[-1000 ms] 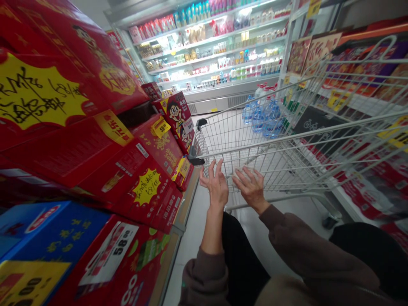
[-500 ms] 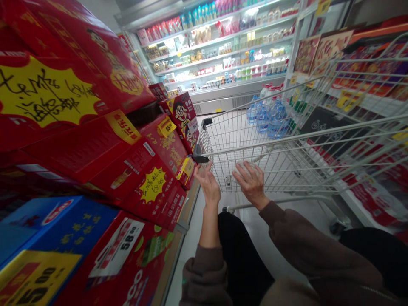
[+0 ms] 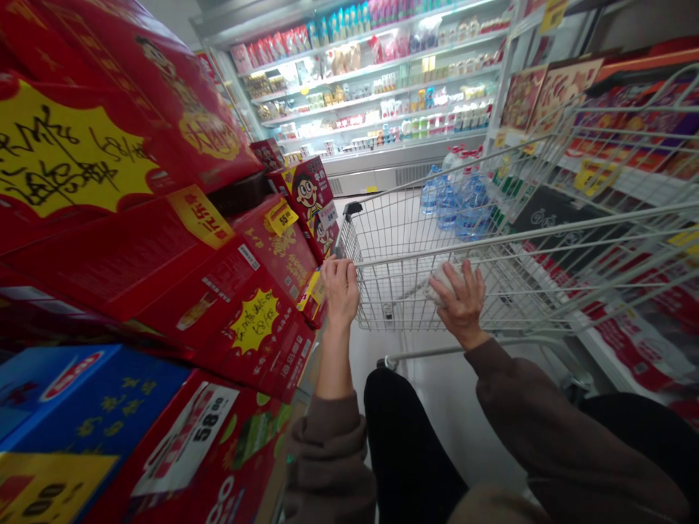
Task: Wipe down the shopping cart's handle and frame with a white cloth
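The wire shopping cart [image 3: 393, 287] stands sideways in front of me. My left hand [image 3: 341, 290] is closed over its near left corner, with the fingers wrapped on the top rail and the black corner piece mostly covered. Against the cart's near side wall, just under the top rail, my right hand [image 3: 461, 297] holds a crumpled white cloth [image 3: 437, 282]. Its fingers are partly spread and bent over the cloth; the palm is hidden. Whether the cloth is tissue or fabric I cannot tell.
Stacked red gift boxes [image 3: 218, 291] and a blue box [image 3: 87, 393] rise close on my left. Bottled water packs [image 3: 459, 204] stand on the floor beyond the cart. A lit refrigerated shelf [image 3: 376, 102] spans the back. Goods shelves [image 3: 617, 167] line the right.
My left hand has moved from hanging loosely beside the corner onto the cart's rail and closed there. My right hand has shifted right along the side, and the white cloth shows more clearly.
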`<action>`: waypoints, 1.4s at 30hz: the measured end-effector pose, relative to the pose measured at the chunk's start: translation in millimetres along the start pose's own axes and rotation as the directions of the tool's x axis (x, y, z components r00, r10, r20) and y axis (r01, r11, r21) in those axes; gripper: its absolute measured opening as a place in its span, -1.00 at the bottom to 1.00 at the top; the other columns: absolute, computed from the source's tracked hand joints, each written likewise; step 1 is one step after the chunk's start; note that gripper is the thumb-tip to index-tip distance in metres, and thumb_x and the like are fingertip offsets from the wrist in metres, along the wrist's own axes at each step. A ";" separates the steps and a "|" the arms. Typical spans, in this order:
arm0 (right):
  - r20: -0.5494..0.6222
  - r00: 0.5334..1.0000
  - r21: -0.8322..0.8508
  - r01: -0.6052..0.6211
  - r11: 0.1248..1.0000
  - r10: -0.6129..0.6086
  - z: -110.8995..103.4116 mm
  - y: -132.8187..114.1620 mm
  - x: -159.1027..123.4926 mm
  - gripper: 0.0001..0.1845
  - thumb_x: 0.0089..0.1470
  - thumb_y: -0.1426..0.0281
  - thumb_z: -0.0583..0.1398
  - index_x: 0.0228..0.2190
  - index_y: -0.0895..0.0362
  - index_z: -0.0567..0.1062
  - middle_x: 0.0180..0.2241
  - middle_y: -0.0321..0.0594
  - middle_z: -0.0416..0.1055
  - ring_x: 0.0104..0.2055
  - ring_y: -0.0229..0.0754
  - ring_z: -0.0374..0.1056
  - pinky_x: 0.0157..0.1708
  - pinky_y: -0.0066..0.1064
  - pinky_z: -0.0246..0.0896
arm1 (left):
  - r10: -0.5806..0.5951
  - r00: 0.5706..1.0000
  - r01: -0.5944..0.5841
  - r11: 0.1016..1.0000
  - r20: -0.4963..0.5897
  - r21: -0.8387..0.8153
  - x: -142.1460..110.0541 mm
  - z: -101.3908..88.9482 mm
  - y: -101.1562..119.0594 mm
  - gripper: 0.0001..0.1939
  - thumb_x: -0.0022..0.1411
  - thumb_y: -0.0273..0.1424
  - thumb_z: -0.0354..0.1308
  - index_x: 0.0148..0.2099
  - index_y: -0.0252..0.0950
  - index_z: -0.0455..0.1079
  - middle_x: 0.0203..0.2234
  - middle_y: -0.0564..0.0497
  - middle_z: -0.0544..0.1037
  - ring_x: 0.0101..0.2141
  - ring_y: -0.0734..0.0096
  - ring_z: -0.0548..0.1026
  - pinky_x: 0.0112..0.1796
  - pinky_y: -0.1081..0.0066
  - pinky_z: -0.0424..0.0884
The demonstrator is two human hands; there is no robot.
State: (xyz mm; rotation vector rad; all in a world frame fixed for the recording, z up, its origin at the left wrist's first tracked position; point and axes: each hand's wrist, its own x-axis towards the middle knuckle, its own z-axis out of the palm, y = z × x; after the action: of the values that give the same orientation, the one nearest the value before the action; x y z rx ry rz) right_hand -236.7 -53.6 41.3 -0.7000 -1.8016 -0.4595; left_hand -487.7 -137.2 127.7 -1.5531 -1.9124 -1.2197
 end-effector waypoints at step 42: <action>0.015 1.000 0.268 -0.023 0.963 0.019 -22.8 -55.7 -4.6 -0.34 0.07 0.59 0.08 0.18 -0.08 0.34 0.10 -0.26 0.44 0.25 -0.06 0.23 0.24 -0.03 0.14 | -0.290 0.955 0.286 0.865 0.053 -0.413 -88.8 10.3 43.3 -0.36 0.45 -0.03 -0.24 0.44 -0.20 -0.06 0.36 -0.24 0.13 0.32 0.19 0.18 0.31 0.09 0.09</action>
State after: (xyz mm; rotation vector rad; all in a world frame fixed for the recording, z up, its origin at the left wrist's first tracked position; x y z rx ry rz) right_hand -256.1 -110.6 46.0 -0.5329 -1.8228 -0.1906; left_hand -417.9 -180.6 71.9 -1.4759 -2.0232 -1.8670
